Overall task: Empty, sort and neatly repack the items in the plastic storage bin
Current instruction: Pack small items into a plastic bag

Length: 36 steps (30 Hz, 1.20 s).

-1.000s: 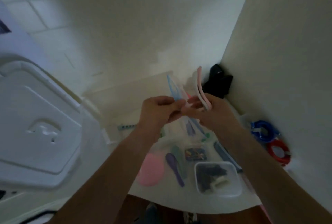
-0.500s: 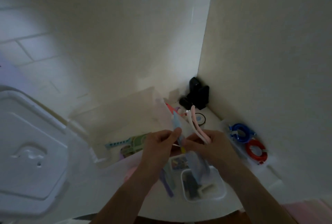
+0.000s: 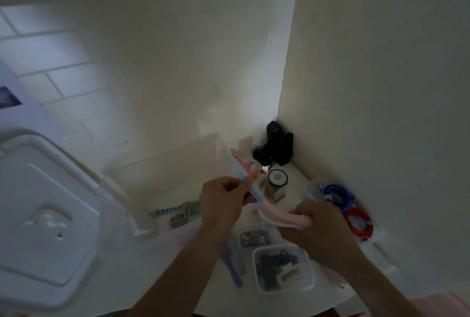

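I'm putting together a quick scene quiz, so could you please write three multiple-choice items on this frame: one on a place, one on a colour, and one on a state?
1. Where does the black object sit?
A. In the back corner where the walls meet
B. On the white lid
C. Inside the small clear container

2. What colours are the two cable coils by the right wall?
A. Green and yellow
B. Blue and red
C. Both black

3. What is the right hand doing?
A. Resting open on the table
B. Gripping a pink curved item
C. Lifting the lid

Answers: 1 A, it stands against the corner. 2 B, the blue coil lies beside the red coil. 3 B, its fingers close round the pink curved item.
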Each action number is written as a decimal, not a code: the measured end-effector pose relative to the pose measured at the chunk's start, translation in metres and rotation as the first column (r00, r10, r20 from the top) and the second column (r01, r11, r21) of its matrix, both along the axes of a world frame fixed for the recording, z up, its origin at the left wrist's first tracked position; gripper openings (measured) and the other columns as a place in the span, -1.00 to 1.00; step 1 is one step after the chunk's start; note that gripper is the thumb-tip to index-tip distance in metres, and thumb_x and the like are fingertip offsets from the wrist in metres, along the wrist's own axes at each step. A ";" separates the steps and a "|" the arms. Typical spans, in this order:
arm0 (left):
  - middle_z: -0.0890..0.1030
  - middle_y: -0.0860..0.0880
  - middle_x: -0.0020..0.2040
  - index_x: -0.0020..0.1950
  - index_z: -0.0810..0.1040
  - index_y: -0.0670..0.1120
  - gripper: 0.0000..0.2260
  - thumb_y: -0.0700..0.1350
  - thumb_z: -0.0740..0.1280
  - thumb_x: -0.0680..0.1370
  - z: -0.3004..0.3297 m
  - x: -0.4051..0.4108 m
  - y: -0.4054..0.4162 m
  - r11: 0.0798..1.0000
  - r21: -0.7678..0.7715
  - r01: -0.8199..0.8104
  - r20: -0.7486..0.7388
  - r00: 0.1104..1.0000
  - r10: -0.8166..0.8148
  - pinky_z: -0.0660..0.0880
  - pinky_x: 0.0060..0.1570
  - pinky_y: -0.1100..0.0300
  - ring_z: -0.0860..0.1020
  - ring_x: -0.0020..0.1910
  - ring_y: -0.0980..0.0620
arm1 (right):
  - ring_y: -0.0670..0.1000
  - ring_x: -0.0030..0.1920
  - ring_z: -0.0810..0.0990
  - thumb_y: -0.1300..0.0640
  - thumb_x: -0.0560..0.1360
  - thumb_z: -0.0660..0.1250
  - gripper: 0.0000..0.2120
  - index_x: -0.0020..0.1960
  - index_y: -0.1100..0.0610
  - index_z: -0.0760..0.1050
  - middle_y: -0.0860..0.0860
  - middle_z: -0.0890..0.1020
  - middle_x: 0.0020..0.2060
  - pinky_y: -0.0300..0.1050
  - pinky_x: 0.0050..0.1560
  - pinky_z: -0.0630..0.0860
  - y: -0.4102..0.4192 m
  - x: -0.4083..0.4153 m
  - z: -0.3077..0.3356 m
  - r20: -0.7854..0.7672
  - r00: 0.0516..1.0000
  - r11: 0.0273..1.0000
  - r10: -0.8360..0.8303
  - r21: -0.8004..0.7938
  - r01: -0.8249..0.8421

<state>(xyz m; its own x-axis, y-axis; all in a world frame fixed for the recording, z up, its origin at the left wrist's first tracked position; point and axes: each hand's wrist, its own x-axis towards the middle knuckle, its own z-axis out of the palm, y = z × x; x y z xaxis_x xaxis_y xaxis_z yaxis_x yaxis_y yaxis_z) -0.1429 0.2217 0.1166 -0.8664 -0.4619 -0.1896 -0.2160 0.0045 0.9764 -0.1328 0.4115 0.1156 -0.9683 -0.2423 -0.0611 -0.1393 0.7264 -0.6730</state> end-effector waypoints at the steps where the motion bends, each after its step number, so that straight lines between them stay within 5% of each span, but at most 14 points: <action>1: 0.68 -0.11 -0.40 -0.28 0.70 -0.20 -0.82 -0.11 0.53 0.45 0.002 0.002 0.002 0.999 0.024 0.029 -0.012 1.000 -0.029 0.60 -0.33 0.27 0.65 -0.43 0.07 | -0.15 -0.53 0.49 -0.02 0.28 0.60 -0.74 -0.40 0.02 0.55 -0.04 0.57 -0.52 -0.28 -0.46 0.40 0.005 0.000 0.004 0.070 0.997 0.998 0.026 -0.062 -0.021; 5: 0.69 -0.26 -0.27 -0.18 0.65 -0.38 -0.80 -0.25 0.56 0.40 0.008 0.003 0.008 0.972 0.138 0.191 -0.034 0.982 -0.188 0.63 -0.27 0.20 0.70 -0.32 -0.10 | -0.04 -0.52 0.34 -0.05 0.37 0.54 -0.69 -0.32 0.18 0.61 0.01 0.45 -0.53 -0.23 -0.45 0.28 0.000 -0.015 0.028 0.222 0.973 0.838 -0.065 -0.517 0.174; 7: 0.70 -0.24 -0.25 -0.14 0.66 -0.37 -0.77 -0.24 0.59 0.36 0.009 0.002 0.007 0.953 0.085 0.292 -0.027 0.957 -0.290 0.65 -0.22 0.14 0.70 -0.29 -0.13 | -0.12 -0.59 0.38 -0.02 0.39 0.53 -0.68 -0.24 0.25 0.60 -0.07 0.49 -0.59 -0.30 -0.52 0.32 -0.011 -0.032 0.034 0.245 0.949 0.770 -0.199 -0.559 0.306; 12: 0.71 -0.21 -0.24 -0.14 0.72 -0.24 -0.80 -0.21 0.63 0.31 0.014 0.001 -0.001 0.882 -0.118 0.456 -0.025 0.887 -0.462 0.63 -0.22 0.14 0.66 -0.31 -0.04 | 0.03 -0.35 0.62 0.02 0.28 0.61 -0.78 -0.26 0.10 0.63 0.03 0.65 -0.39 -0.01 -0.30 0.58 -0.029 -0.052 0.017 0.195 0.955 0.890 -0.221 -0.359 0.280; 16: 0.70 -0.03 -0.29 -0.21 0.73 -0.03 -0.91 -0.12 0.60 0.36 0.013 -0.001 -0.019 0.861 -0.269 0.431 -0.004 0.894 -0.449 0.59 -0.21 0.11 0.62 -0.33 0.09 | -0.13 -0.39 0.56 0.13 0.32 0.56 -0.79 -0.14 0.08 0.56 -0.05 0.62 -0.33 -0.33 -0.47 0.41 -0.023 -0.049 0.013 0.075 0.961 0.921 -0.265 -0.276 0.275; 20: 0.60 0.11 -0.29 -0.16 0.51 0.20 -0.71 -0.19 0.48 0.41 0.020 0.003 -0.035 0.749 -0.629 0.206 -0.072 0.944 -0.321 0.45 -0.27 0.39 0.57 -0.37 0.21 | -0.07 -0.39 0.60 0.22 0.38 0.48 -0.72 0.00 0.08 0.43 0.08 0.61 -0.30 -0.22 -0.44 0.48 -0.019 -0.047 0.008 0.110 0.968 0.924 -0.226 -0.290 0.248; 22: 0.58 0.12 -0.25 -0.17 0.40 0.17 -0.66 -0.25 0.43 0.41 0.024 0.003 -0.038 0.682 -0.704 0.200 -0.105 0.920 -0.379 0.47 -0.29 0.32 0.57 -0.37 0.17 | -0.21 -0.52 0.48 0.24 0.44 0.42 -0.66 0.18 0.17 0.42 0.04 0.52 -0.40 -0.28 -0.47 0.43 -0.021 -0.043 0.010 0.116 0.990 0.960 -0.084 -0.259 0.112; 23: 0.58 0.12 -0.24 -0.17 0.42 0.13 -0.69 -0.27 0.41 0.39 0.022 0.003 -0.040 0.623 -0.753 0.212 -0.097 0.900 -0.424 0.46 -0.28 0.28 0.56 -0.37 0.15 | -0.21 -0.52 0.48 0.14 0.44 0.43 -0.63 0.19 0.05 0.41 -0.03 0.52 -0.42 -0.24 -0.45 0.46 -0.022 -0.040 0.013 0.052 0.999 0.986 -0.007 -0.164 0.016; 25: 0.62 0.06 -0.25 -0.17 0.55 0.05 -0.78 -0.28 0.39 0.36 0.017 0.000 -0.041 0.472 -0.857 0.208 -0.067 0.862 -0.502 0.43 -0.26 0.22 0.58 -0.31 0.06 | -0.19 -0.37 0.55 -0.17 0.34 0.44 -0.63 0.06 -0.24 0.37 -0.12 0.57 -0.35 -0.12 -0.32 0.55 -0.027 -0.034 0.019 -0.109 0.992 0.996 0.062 0.070 -0.055; 27: 0.65 -0.03 -0.24 -0.16 0.62 -0.08 -0.92 -0.22 0.37 0.38 0.011 -0.003 -0.042 0.389 -0.895 0.217 -0.017 0.856 -0.517 0.48 -0.24 0.12 0.61 -0.26 -0.06 | -0.12 -0.22 0.58 -0.27 0.30 0.45 -0.67 -0.01 -0.22 0.47 -0.15 0.59 -0.21 -0.12 -0.21 0.55 -0.036 -0.031 0.026 -0.187 0.982 0.994 0.010 0.109 0.010; 29: 0.65 -0.06 -0.22 -0.17 0.64 -0.12 -0.90 -0.20 0.33 0.39 0.009 -0.004 -0.044 0.389 -0.894 0.223 -0.014 0.853 -0.522 0.51 -0.24 0.03 0.62 -0.25 -0.10 | -0.11 -0.25 0.55 -0.19 0.35 0.46 -0.82 -0.16 -0.18 0.52 -0.15 0.58 -0.22 -0.17 -0.26 0.47 -0.045 -0.032 0.032 -0.244 0.969 0.991 -0.025 0.125 0.058; 32: 0.64 -0.04 -0.21 -0.18 0.65 -0.13 -0.88 -0.27 0.34 0.36 0.010 -0.005 -0.050 0.368 -0.907 0.204 -0.038 0.831 -0.555 0.53 -0.29 0.04 0.60 -0.27 -0.09 | -0.17 -0.38 0.52 -0.12 0.45 0.39 -0.69 -0.41 -0.18 0.37 -0.16 0.55 -0.41 -0.20 -0.36 0.44 -0.051 -0.031 0.034 -0.266 0.962 0.988 -0.055 0.125 0.091; 36: 0.60 0.01 -0.02 -0.04 0.67 -0.06 -0.80 -0.29 0.35 0.43 0.003 0.000 -0.059 0.332 -0.913 0.238 0.023 0.841 -0.541 0.52 -0.11 0.13 0.60 -0.09 -0.05 | -0.16 -0.42 0.55 -0.06 0.42 0.42 -0.77 -0.37 -0.17 0.47 -0.15 0.56 -0.46 -0.15 -0.39 0.53 -0.056 -0.028 0.023 -0.300 0.944 0.985 -0.141 0.052 0.164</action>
<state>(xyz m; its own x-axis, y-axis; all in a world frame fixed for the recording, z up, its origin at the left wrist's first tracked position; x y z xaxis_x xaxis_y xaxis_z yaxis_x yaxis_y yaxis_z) -0.1430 0.1623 0.1195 -0.9306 0.1690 0.3246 0.2943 0.8729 0.3892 -0.1611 0.3557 0.1383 -0.9709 -0.0961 0.2194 -0.2062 0.8014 -0.5615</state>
